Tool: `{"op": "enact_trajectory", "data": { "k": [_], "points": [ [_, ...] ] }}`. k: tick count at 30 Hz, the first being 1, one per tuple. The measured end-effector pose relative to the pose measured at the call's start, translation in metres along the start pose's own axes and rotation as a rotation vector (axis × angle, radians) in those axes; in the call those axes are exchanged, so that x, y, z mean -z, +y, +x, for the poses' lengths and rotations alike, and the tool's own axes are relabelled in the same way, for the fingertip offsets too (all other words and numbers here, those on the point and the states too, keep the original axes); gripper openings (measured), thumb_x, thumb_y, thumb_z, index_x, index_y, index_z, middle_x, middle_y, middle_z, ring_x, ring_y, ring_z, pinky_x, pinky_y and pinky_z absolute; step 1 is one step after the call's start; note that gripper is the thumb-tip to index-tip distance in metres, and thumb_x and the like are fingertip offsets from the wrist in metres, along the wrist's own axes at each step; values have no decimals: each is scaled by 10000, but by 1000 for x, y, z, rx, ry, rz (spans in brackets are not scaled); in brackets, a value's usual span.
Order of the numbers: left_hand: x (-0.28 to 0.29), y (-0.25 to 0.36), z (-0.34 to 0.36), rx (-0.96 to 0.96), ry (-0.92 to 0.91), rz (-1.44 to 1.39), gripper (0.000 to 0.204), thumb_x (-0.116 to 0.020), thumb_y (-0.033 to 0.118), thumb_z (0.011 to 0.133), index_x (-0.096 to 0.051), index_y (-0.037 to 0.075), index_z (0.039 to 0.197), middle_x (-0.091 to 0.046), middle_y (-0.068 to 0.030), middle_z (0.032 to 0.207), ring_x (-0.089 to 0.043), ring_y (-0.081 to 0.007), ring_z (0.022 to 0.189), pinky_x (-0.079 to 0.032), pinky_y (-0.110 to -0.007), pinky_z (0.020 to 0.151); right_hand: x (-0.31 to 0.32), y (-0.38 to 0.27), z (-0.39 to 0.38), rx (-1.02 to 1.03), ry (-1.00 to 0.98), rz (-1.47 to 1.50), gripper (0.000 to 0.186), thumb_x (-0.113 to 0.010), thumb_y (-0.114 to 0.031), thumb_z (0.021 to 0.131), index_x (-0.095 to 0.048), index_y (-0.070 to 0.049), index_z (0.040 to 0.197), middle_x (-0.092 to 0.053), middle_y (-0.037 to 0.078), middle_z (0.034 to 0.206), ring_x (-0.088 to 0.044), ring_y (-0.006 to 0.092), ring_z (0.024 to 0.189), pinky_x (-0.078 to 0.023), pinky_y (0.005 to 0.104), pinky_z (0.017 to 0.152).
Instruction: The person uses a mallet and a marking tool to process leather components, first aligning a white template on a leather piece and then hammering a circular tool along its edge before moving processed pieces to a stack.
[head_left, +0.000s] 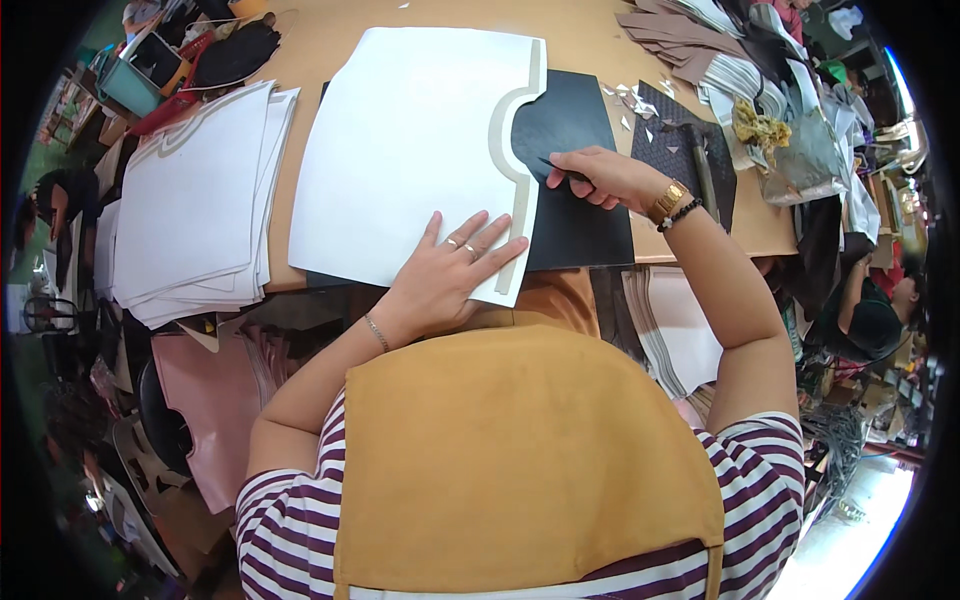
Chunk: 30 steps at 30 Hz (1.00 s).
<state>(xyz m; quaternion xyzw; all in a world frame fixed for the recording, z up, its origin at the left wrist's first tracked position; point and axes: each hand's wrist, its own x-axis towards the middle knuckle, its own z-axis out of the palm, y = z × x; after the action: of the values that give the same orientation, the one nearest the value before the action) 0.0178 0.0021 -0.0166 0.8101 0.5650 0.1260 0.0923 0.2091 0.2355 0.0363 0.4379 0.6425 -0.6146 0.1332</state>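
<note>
A large white pattern sheet point(410, 150) with a grey curved edge lies over a black sheet of material point(575, 215) on the brown worktable point(330, 40). My left hand point(450, 270) presses flat on the white sheet's near right corner, fingers spread, rings on two of them. My right hand point(600, 175) grips a thin dark pen-like tool, its tip touching the black sheet next to the pattern's curved edge. A gold watch and a dark bead bracelet sit on that wrist.
A stack of white sheets point(195, 210) lies at the left. Dark patterned pieces with a hammer-like tool point(700, 165) and paper scraps sit right of my hand. Fabric piles point(740, 60) fill the far right. Other people sit at both sides. A tan apron covers my chest.
</note>
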Motion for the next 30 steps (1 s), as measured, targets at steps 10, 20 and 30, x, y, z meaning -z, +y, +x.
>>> {"op": "enact_trajectory", "data": {
  "k": [10, 20, 30],
  "points": [
    [-4, -2, -5, -7, 70, -42, 653, -564, 406, 915, -366, 296, 1528, -323, -51, 1611, -401, -319, 1420, -267, -678, 1094, -6, -25, 22, -75, -127, -43, 433, -485, -468, 1001, -594, -64, 886, -303, -94, 605, -236, 27, 470, -161, 210, 391],
    [-7, -3, -6, -6, 35, -24, 744, -536, 617, 883, -350, 306, 1533, -295, -43, 1623, -360, -308, 1447, -256, -676, 1110, -7, -25, 22, -66, -121, -84, 392, -491, -435, 1022, -553, -94, 838, -305, -105, 575, -224, 18, 455, -136, 212, 375],
    [-4, -3, -6, -15, 35, -30, 770, -455, 690, 890, -344, 288, 1538, -289, -53, 1624, -333, -308, 1461, -257, -660, 1121, 4, -25, 23, -96, -102, -28, 419, -501, -471, 1003, -570, -78, 874, -311, -92, 592, -238, 26, 452, -153, 216, 383]
  ]
}}
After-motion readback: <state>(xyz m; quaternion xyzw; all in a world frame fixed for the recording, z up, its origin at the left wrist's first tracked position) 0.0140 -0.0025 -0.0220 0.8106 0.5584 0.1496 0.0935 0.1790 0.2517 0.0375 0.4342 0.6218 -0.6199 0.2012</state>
